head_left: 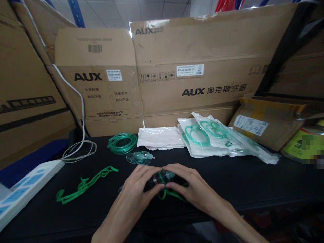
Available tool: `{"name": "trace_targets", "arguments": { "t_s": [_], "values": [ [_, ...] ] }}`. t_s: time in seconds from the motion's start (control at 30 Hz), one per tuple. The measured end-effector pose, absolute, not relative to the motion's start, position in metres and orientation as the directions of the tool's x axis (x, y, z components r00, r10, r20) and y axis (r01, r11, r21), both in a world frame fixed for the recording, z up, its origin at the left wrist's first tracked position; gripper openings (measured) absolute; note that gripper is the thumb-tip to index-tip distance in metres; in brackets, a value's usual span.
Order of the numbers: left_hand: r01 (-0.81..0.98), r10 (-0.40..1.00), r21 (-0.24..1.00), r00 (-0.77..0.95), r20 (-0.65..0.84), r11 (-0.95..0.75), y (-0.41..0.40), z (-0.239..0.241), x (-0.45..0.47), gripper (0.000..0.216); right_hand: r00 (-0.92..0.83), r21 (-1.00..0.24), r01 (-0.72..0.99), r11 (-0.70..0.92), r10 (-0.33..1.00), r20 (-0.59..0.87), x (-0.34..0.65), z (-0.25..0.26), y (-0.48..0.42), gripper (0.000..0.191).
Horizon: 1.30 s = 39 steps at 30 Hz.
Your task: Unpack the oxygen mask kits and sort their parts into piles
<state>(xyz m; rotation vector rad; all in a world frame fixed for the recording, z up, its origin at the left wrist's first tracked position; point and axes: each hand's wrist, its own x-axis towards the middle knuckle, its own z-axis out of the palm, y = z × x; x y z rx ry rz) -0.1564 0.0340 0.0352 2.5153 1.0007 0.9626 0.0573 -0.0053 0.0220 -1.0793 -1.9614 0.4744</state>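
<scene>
Both of my hands meet over the black tabletop around a clear plastic mask, which they largely cover. My left hand is closed on its left side, thumb and fingertips pressed to the plastic. On the opposite side my right hand grips it in the same way. A green elastic strap hangs below the right fingers; where it attaches is hidden. Just beyond the fingertips lies another clear plastic piece with a pale connector. A loose green strap lies to the left.
Behind the hands sit coiled green tubing, a white packet and several bagged tubing sets. A white power strip with its cable is at left. Cardboard panels wall the back; a carton and yellow-green container stand right.
</scene>
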Motion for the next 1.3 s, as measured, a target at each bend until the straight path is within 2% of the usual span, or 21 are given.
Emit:
{"name": "trace_targets", "arguments": {
  "t_s": [0.1, 0.2, 0.27, 0.37, 0.47, 0.63, 0.8, 0.9, 1.1, 1.3],
  "values": [
    [0.469, 0.741, 0.574, 0.406, 0.534, -0.671, 0.036, 0.05, -0.149, 0.033, -0.159, -0.659, 0.524, 0.54, 0.822, 0.547, 0.063, 0.033, -0.005, 0.036],
    [0.399, 0.843, 0.742, 0.246, 0.479, -0.538, 0.039, 0.065, -0.14, 0.029, -0.045, -0.635, 0.558, 0.534, 0.783, 0.62, 0.068, 0.044, -0.002, 0.034],
    [0.317, 0.886, 0.831, 0.24, 0.396, -0.457, 0.039, 0.071, -0.136, 0.028, -0.024, -0.623, 0.567, 0.54, 0.766, 0.642, 0.069, 0.047, 0.0, 0.033],
    [0.244, 0.896, 0.888, 0.322, 0.304, -0.389, 0.037, 0.072, -0.131, 0.032, -0.051, -0.626, 0.534, 0.568, 0.761, 0.647, 0.07, 0.041, -0.001, 0.034],
    [0.218, 0.882, 0.904, 0.391, 0.265, -0.368, 0.038, 0.068, -0.129, 0.032, -0.063, -0.69, 0.454, 0.564, 0.793, 0.607, 0.07, 0.029, -0.001, 0.037],
    [0.15, 0.857, 0.948, 0.484, 0.177, -0.281, 0.046, 0.063, -0.133, 0.027, -0.041, -0.826, 0.224, 0.517, 0.852, 0.522, 0.068, 0.016, 0.001, 0.037],
    [0.14, 0.837, 0.95, 0.52, 0.171, -0.281, 0.049, 0.058, -0.137, 0.026, -0.044, -0.897, 0.092, 0.433, 0.901, 0.431, 0.064, 0.018, 0.0, 0.036],
    [0.16, 0.813, 0.927, 0.547, 0.202, -0.338, 0.046, 0.056, -0.134, 0.026, -0.025, -0.902, 0.129, 0.412, 0.91, 0.413, 0.064, 0.02, 0.0, 0.032],
    [0.212, 0.793, 0.88, 0.555, 0.25, -0.426, 0.041, 0.056, -0.129, 0.024, -0.008, -0.834, 0.363, 0.416, 0.896, 0.444, 0.064, 0.024, -0.001, 0.033],
    [0.249, 0.78, 0.821, 0.533, 0.327, -0.514, 0.042, 0.049, -0.124, 0.019, -0.018, -0.833, 0.368, 0.412, 0.899, 0.437, 0.059, 0.025, -0.002, 0.018]
  ]
}}
